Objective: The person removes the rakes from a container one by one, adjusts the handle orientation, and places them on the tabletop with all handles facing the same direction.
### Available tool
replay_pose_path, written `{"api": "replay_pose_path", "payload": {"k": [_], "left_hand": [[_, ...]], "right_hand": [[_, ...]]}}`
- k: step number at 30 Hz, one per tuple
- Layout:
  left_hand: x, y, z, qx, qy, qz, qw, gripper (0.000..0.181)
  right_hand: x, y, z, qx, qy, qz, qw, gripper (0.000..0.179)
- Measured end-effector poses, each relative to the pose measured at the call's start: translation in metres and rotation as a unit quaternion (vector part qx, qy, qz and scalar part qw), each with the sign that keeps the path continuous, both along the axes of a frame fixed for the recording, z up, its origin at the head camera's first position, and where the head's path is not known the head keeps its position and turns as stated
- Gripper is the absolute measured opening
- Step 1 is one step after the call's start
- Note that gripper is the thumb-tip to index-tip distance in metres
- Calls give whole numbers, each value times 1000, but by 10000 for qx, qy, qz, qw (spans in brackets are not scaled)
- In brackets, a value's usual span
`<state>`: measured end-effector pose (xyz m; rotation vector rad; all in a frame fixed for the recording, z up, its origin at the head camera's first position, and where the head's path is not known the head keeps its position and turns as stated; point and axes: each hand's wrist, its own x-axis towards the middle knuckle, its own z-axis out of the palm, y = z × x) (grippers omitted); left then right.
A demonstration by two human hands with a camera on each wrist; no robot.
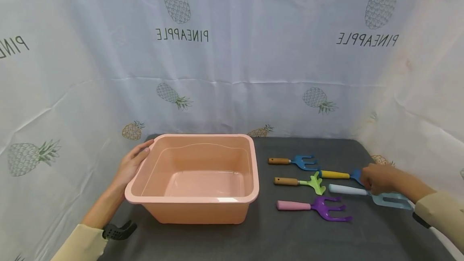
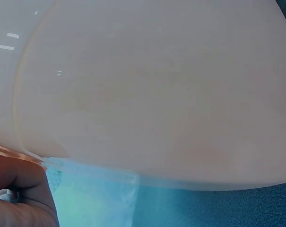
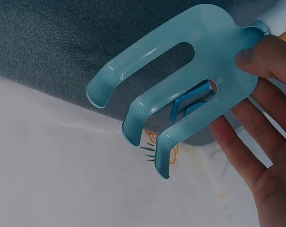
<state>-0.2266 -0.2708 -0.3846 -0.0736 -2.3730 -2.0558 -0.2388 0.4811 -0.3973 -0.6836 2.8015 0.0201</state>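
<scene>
A peach plastic basin point(image 1: 192, 208) stands left of centre. My left hand point(image 1: 131, 166) grips its left rim, with some fingers hidden beneath the edge; in the left wrist view the basin's wall point(image 2: 157, 94) fills most of the picture. At the far right, my right hand point(image 1: 378, 178) pinches a light blue hand fork point(image 1: 393, 200) where its head meets the pale handle. Seen from the right wrist, the thumb lies on top of the fork head point(image 3: 232, 47) and fingers pass underneath. A yellow-handled blue tool point(image 1: 335, 175) lies just behind, its head partly covered by that hand.
Between basin and right hand lie a blue fork with a wooden handle point(image 1: 279, 160), a green rake with a wooden handle point(image 1: 286, 181) and a purple fork with a pink handle point(image 1: 293, 205). The dark table point(image 1: 290, 241) is enclosed by pineapple-print curtains point(image 1: 232, 51).
</scene>
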Motion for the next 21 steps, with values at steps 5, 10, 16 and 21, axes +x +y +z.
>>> {"api": "replay_pose_path", "payload": {"k": [5,10,16,21], "left_hand": [[0,-1,0,-5,-43,-29,10000,72],[0,0,0,75,-55,-18,10000,71],[2,-1,1,95,-87,-28,9999,70],[2,-1,0,256,-124,-60,9996,69]], "right_hand": [[3,-4,-10,31,-119,-124,9998,42],[2,-11,-15,126,-349,-225,9991,39],[3,-17,-21,-26,-470,-141,9988,43],[3,-18,-26,-160,-543,-99,9983,42]]}}
